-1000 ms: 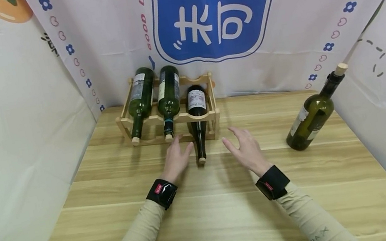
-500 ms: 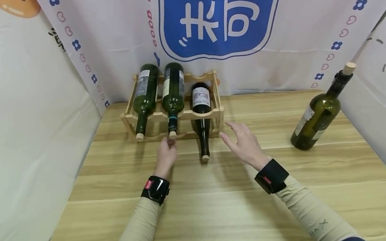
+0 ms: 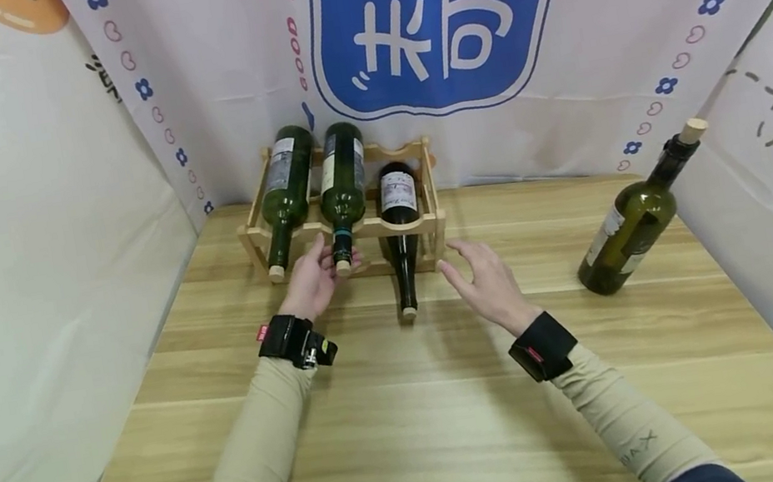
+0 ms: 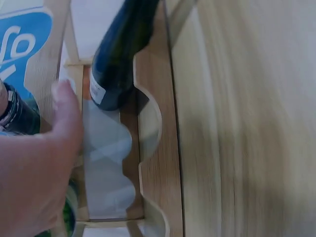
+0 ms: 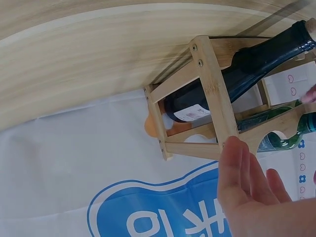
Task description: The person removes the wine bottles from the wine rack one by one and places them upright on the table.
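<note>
A wooden wine rack (image 3: 384,227) stands at the back of the table. Two green bottles lie on its upper tier, a left bottle (image 3: 283,198) and a middle bottle (image 3: 343,197), corked necks pointing forward. Lower at the right, a dark bottle (image 3: 404,263) lies with its neck out. My left hand (image 3: 309,287) is palm up beneath the middle bottle's neck, fingers showing past its right side, thumb on the left. In the left wrist view that thumb (image 4: 66,113) is straight beside the neck. My right hand (image 3: 490,283) has relaxed fingers near the rack's right front post (image 5: 217,94).
A corked green bottle (image 3: 628,232) stands upright at the right of the wooden table (image 3: 418,438). A printed white cloth (image 3: 238,70) hangs close behind the rack, and white sheets (image 3: 16,249) flank the table.
My left hand has moved from beside the dark bottle's neck leftward and up, turning palm up beneath the middle bottle's neck. My right hand has hardly moved. The bottles stay in place.
</note>
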A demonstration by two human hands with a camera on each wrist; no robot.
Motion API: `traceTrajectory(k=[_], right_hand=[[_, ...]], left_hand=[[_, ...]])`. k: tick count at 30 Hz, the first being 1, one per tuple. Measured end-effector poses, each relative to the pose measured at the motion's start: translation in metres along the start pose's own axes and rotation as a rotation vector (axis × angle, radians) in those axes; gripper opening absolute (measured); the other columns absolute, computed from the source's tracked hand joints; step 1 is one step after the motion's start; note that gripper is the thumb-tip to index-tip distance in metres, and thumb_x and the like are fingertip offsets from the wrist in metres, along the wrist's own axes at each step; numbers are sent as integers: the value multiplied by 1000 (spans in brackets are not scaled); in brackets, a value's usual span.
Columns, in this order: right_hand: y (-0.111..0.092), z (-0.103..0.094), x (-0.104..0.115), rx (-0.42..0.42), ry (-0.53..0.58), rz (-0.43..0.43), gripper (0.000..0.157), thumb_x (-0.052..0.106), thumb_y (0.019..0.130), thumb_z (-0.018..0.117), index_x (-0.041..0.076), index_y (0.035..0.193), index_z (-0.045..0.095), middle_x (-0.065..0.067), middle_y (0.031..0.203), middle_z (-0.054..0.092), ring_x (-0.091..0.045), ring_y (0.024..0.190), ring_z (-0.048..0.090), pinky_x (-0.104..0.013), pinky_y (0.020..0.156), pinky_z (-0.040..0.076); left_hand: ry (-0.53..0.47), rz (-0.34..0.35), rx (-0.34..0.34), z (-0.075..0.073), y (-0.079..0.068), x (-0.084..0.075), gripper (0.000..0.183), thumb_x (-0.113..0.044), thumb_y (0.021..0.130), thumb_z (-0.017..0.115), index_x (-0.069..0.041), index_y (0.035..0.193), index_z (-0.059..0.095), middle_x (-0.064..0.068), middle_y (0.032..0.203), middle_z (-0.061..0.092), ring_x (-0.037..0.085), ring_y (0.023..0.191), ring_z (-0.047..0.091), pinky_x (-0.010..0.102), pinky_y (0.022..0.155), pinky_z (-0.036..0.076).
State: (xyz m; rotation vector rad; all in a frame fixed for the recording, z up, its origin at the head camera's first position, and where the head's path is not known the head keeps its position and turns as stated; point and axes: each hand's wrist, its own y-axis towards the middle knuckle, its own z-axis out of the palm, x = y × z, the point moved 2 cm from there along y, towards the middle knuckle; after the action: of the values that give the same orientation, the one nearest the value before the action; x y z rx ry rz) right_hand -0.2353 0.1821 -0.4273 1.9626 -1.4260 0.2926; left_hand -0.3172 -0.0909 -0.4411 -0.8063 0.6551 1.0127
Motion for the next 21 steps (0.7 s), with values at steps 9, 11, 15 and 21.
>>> traceTrajectory(k=[9,11,15,21], right_hand=[[4,1,4,4,9,-19,45,31,99,54,0,131,55,-19,130,60,-33,117,56,-48,100,48],[6,1,3,4,9,-22,44,30,99,54,-1,130,55,-20,129,60,-33,117,56,-48,100,48],[9,2,3,6,9,-26,43,29,99,54,-2,129,56,-21,128,61,-33,115,58,-48,99,49],[18,3,3,30,23,-29,40,25,99,53,-2,128,57,-20,125,63,-33,112,60,-46,96,51]], left_hand=[[-50,8,89,6,5,-9,54,-26,102,46,4,145,32,9,88,73,17,80,70,23,74,59],[-36,23,84,8,6,-10,51,-19,101,49,9,141,34,9,86,72,16,77,70,21,71,59],[-3,43,61,11,8,-10,42,-13,100,50,12,132,40,8,83,70,15,74,67,20,68,58],[44,47,42,16,11,-9,38,-13,100,51,11,129,45,6,83,69,15,75,66,20,70,58]])
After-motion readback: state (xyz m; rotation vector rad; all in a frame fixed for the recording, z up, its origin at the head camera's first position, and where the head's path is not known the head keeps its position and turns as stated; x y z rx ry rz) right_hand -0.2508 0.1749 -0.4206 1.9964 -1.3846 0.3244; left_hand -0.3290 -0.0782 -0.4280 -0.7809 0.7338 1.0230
